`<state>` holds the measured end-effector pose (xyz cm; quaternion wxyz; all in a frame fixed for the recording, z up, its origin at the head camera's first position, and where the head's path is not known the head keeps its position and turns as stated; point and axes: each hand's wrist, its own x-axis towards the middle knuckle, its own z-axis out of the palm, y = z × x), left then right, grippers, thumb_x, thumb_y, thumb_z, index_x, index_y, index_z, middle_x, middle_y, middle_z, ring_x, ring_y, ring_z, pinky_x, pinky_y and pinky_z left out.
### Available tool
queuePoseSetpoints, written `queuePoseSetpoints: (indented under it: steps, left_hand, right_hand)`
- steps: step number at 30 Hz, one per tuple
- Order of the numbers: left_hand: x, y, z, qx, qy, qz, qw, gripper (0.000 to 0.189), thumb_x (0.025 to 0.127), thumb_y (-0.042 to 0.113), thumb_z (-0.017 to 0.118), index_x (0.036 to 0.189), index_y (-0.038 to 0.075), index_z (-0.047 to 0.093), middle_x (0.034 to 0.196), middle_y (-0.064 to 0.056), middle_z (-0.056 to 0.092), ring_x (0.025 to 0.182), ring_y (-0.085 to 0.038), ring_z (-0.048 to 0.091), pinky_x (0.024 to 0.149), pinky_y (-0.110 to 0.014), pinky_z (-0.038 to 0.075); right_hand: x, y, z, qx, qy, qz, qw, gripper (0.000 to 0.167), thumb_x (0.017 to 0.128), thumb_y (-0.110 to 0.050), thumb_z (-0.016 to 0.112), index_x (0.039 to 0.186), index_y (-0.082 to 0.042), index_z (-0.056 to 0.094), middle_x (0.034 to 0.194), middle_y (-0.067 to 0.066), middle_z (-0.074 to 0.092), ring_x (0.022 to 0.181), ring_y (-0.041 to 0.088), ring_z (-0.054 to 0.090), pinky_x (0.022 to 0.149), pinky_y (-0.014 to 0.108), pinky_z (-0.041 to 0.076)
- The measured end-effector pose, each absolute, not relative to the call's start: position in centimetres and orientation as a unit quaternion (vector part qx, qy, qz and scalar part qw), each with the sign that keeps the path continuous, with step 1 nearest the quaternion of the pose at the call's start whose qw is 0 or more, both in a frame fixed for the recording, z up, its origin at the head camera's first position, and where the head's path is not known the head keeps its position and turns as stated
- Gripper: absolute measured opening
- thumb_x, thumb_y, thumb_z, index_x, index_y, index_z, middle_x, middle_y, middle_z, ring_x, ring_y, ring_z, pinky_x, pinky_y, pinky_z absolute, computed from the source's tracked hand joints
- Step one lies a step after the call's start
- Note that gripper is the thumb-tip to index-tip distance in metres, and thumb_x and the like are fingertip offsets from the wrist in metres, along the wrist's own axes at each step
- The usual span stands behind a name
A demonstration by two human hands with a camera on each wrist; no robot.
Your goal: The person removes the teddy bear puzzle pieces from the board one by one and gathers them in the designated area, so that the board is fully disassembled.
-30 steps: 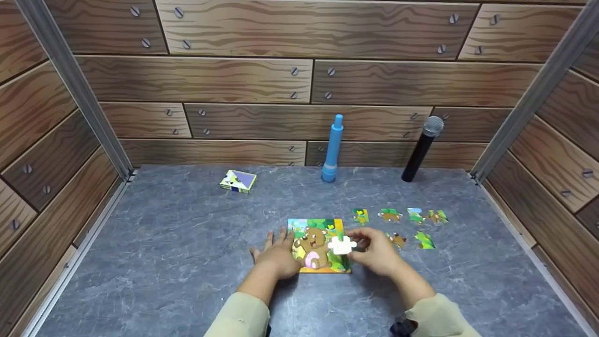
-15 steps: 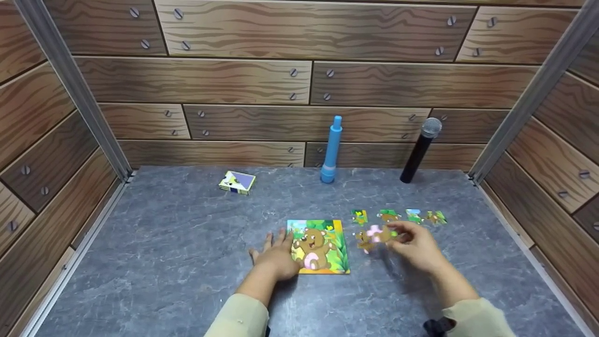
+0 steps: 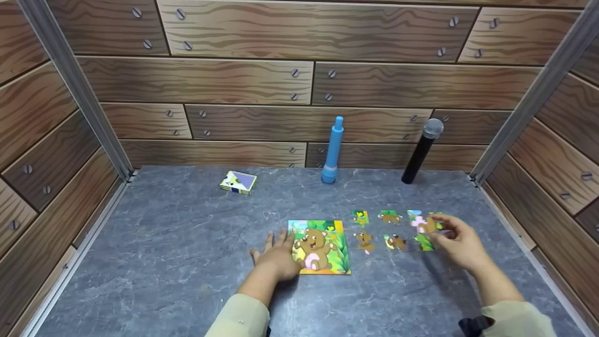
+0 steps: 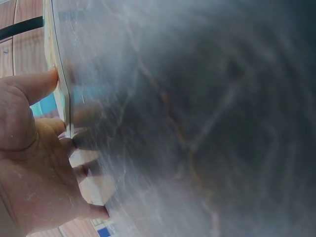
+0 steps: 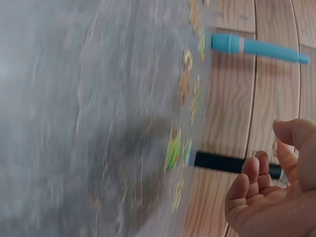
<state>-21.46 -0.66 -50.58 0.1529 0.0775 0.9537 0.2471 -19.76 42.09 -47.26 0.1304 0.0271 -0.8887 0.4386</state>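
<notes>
My left hand [image 3: 276, 260] lies with spread fingers on the left edge of a square bear picture puzzle [image 3: 320, 245] on the table. In the left wrist view, the thumb and fingers [image 4: 47, 86] of that hand show beside the board's edge. My right hand [image 3: 461, 243] pinches a pink and brown puzzle piece [image 3: 423, 224] between thumb and fingers, over the right end of two rows of loose pieces. Under it lies a green piece [image 3: 424, 243]; further left are a brown bear piece [image 3: 364, 242] and a brown and green piece [image 3: 389, 216].
At the back of the table stand a blue pen-shaped tube [image 3: 332, 150] and a black microphone [image 3: 419, 154]. A small patterned box [image 3: 238, 182] lies at the back left. Wood-patterned walls [image 3: 262, 79] enclose the table on the back and sides.
The right hand has carried its piece from over the bear picture rightward to the loose pieces. The piece's white back has turned away, and its printed side shows now. The left hand stays put.
</notes>
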Motion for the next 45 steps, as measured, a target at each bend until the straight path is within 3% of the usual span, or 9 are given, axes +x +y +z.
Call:
queuePoseSetpoints:
  steps: [11,16,18,25,27,30,37,40,45]
  left_hand:
    - [-21.3,-0.8,-50.4,0.077,0.957,0.238,0.149,0.08,0.1,0.042,0.067,0.168,0.017,0.033,0.176,-0.007,0.02,0.162,-0.04,0.008,0.115,-0.084,0.005]
    - [-21.2,-0.6,-50.3,0.078,0.957,0.236,0.152,0.08,0.101,0.043,0.067,0.169,0.017,0.032,0.177,-0.007,0.019,0.162,-0.04,0.006,0.115,-0.084,0.004]
    - [-21.2,-0.6,-50.3,0.078,0.957,0.236,0.151,0.08,0.102,0.043,0.066,0.169,0.017,0.032,0.177,-0.007,0.019,0.162,-0.04,0.006,0.115,-0.084,0.004]
    - [-21.1,-0.7,-50.2,0.075,0.958,0.236,0.147,0.08,0.101,0.042,0.067,0.168,0.017,0.033,0.177,-0.007,0.019,0.162,-0.039,0.007,0.116,-0.083,0.005]
    - [-21.1,-0.7,-50.3,0.074,0.958,0.236,0.147,0.08,0.101,0.043,0.068,0.168,0.017,0.033,0.177,-0.006,0.019,0.162,-0.038,0.007,0.116,-0.083,0.005]
    - [-21.2,-0.6,-50.4,0.077,0.957,0.235,0.149,0.08,0.101,0.043,0.067,0.168,0.017,0.033,0.177,-0.006,0.019,0.162,-0.038,0.007,0.116,-0.083,0.004]
    - [-21.2,-0.6,-50.5,0.078,0.956,0.237,0.151,0.08,0.101,0.043,0.067,0.169,0.017,0.032,0.177,-0.006,0.018,0.162,-0.039,0.006,0.116,-0.082,0.002]
    - [-21.3,-0.7,-50.5,0.078,0.957,0.237,0.15,0.08,0.102,0.043,0.066,0.169,0.017,0.031,0.177,-0.006,0.018,0.162,-0.039,0.005,0.116,-0.082,0.003]
    - [-21.3,-0.7,-50.5,0.08,0.957,0.235,0.151,0.08,0.102,0.043,0.066,0.169,0.017,0.032,0.177,-0.007,0.018,0.162,-0.04,0.005,0.116,-0.083,0.003]
  right_hand:
    - [-19.9,46.0,-48.2,0.005,-0.909,0.406,0.1,0.046,0.101,0.006,0.062,0.144,0.016,0.049,0.126,0.038,0.061,0.093,0.003,0.059,0.072,0.018,0.053]
    - [-19.8,47.7,-48.8,-0.009,-0.919,0.387,0.074,0.047,0.104,0.004,0.059,0.146,0.017,0.044,0.13,0.043,0.057,0.109,0.038,0.064,0.075,0.016,0.052]
    - [-19.8,48.3,-49.0,-0.017,-0.923,0.379,0.063,0.048,0.104,0.003,0.057,0.147,0.017,0.041,0.13,0.045,0.056,0.114,0.046,0.061,0.074,0.016,0.05]
    - [-20.3,49.8,-50.3,-0.041,-0.923,0.378,0.05,0.047,0.104,0.007,0.053,0.147,0.017,0.037,0.114,0.04,0.061,0.088,0.006,0.057,0.068,0.019,0.049]
    - [-20.3,50.0,-50.7,-0.052,-0.922,0.382,0.039,0.047,0.104,0.008,0.051,0.148,0.016,0.035,0.115,0.041,0.06,0.086,0.002,0.054,0.067,0.02,0.049]
    - [-20.3,50.3,-51.2,-0.082,-0.92,0.382,0.021,0.049,0.106,0.006,0.05,0.151,0.014,0.032,0.118,0.042,0.057,0.088,0.009,0.055,0.068,0.022,0.048]
    - [-20.7,50.5,-51.4,-0.117,-0.917,0.381,-0.001,0.051,0.107,0.001,0.05,0.154,0.01,0.031,0.132,0.046,0.046,0.109,0.045,0.055,0.073,0.029,0.047]
    - [-21.0,50.3,-51.3,-0.121,-0.921,0.37,-0.008,0.051,0.107,0.0,0.05,0.154,0.009,0.032,0.13,0.045,0.046,0.107,0.045,0.055,0.073,0.032,0.046]
    - [-21.1,50.1,-51.2,-0.127,-0.924,0.36,-0.012,0.048,0.105,0.0,0.049,0.151,0.009,0.036,0.106,0.031,0.055,0.086,0.03,0.055,0.068,0.033,0.045]
